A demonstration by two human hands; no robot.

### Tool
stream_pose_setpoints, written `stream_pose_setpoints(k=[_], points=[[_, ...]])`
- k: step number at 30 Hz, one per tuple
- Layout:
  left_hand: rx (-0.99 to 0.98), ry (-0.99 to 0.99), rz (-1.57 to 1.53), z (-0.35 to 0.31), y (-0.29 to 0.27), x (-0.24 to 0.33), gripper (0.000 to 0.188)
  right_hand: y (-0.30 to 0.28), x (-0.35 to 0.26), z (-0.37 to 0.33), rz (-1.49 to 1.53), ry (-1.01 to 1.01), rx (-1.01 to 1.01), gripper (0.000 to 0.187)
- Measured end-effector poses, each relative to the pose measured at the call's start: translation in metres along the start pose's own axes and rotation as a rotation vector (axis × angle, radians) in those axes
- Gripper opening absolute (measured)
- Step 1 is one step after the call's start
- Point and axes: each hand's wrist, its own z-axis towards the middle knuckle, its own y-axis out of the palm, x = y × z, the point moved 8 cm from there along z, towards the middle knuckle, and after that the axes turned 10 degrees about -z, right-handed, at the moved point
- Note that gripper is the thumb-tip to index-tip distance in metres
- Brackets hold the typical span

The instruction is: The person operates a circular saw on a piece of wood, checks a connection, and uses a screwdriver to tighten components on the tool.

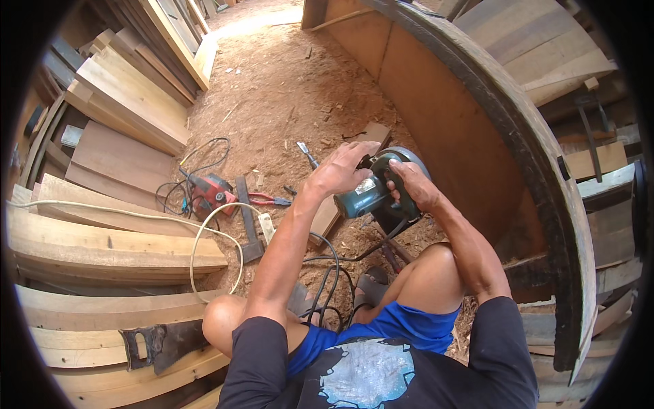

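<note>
A teal circular saw [361,199] with a black handle and a round guard is between my two hands. My right hand [415,185] wraps round its rear handle. My left hand [343,169] is closed over the front of the saw, its fingers partly hidden behind the tool. Beneath the saw lies a narrow wooden board [325,219], running away from me on the floor. The saw covers its middle, and I cannot tell whether the blade touches it. A black cord [332,273] loops down between my feet.
Left of the board lie a red power tool [212,193], red-handled pliers [269,199], a hammer [249,221] and a white socket block [266,226]. A chisel [306,154] lies beyond. Stacked planks [122,249] with a handsaw [163,346] line the left; a large curved wooden panel [453,129] stands right.
</note>
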Motion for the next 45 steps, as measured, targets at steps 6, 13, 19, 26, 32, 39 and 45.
stream_pose_setpoints(k=[6,13,19,26,32,39,45], points=[[-0.007,-0.031,0.002,0.002,-0.001,0.011,0.064,0.004,-0.007,-0.001,-0.098,-0.061,0.019,0.039],[0.001,0.059,-0.032,0.01,0.018,0.008,0.059,0.003,-0.007,0.001,-0.171,-0.089,0.029,0.043],[-0.009,0.073,-0.122,0.017,0.026,0.007,0.053,0.008,-0.013,-0.004,-0.274,-0.208,-0.042,0.051],[-0.047,-0.023,-0.248,0.015,0.028,0.005,0.042,0.009,-0.015,-0.01,-0.41,-0.243,-0.062,0.053],[0.04,-0.022,-0.317,0.01,0.032,0.0,0.038,0.012,-0.02,-0.014,-0.432,-0.244,-0.076,0.053],[-0.086,-0.057,-0.193,0.012,0.028,0.001,0.072,0.008,-0.017,-0.013,-0.359,-0.269,-0.075,0.072],[-0.031,-0.11,-0.06,0.005,-0.006,-0.01,0.078,0.008,-0.02,-0.016,-0.363,-0.268,-0.072,0.088]])
